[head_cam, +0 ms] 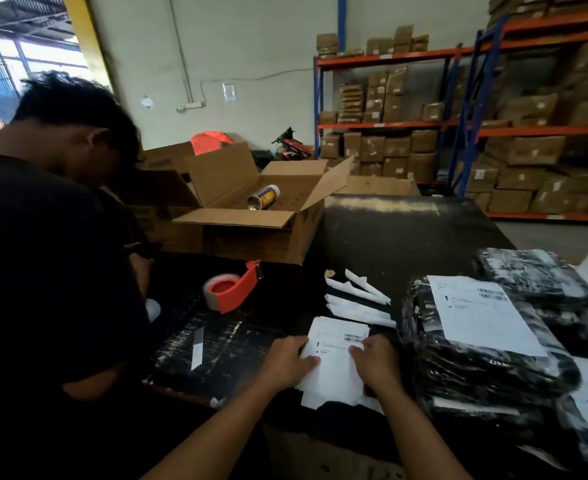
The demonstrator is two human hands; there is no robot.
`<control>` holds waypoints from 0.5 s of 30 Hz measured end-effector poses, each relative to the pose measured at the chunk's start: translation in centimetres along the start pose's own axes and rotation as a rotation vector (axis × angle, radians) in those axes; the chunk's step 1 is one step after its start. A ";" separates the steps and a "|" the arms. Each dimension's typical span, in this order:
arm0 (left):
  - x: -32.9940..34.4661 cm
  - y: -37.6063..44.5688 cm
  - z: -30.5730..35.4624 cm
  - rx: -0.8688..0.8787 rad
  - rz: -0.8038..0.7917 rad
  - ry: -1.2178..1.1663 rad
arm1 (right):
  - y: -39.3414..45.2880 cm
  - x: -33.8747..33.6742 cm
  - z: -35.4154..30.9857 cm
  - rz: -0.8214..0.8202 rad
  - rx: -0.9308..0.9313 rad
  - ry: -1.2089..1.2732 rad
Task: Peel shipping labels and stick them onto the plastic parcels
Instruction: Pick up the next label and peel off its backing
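I judge I'm peeling: my left hand (287,362) and right hand (375,363) both pinch the shipping label (337,355) near the desk's front edge; next, stick it onto a plastic parcel (486,372).

Both hands rest on a white shipping label (337,355) lying on the black table (406,237): left hand (287,363) at its left edge, right hand (377,363) at its right. Right of the label: stacked black parcels (493,372). Beyond it: peeled backing strips (358,299). Beyond-left: an orange tape dispenser (235,291).
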State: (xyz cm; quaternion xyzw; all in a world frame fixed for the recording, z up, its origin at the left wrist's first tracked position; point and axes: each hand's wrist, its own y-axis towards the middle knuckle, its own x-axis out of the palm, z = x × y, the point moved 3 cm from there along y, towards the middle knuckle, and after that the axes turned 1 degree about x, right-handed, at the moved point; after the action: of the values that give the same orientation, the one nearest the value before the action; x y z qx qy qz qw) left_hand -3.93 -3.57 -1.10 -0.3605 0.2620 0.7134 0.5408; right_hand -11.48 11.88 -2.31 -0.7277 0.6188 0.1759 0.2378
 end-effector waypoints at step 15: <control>-0.8 1.0 -1.3 0.067 -0.169 0.008 | -5.3 -1.8 -3.7 0.328 -0.231 0.093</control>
State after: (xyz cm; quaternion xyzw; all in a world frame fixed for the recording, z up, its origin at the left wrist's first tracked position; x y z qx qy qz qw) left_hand -4.43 -5.30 -1.21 -0.3660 0.2563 0.6547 0.6097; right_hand -6.67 11.86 2.44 -0.6470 0.7150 0.2483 0.0922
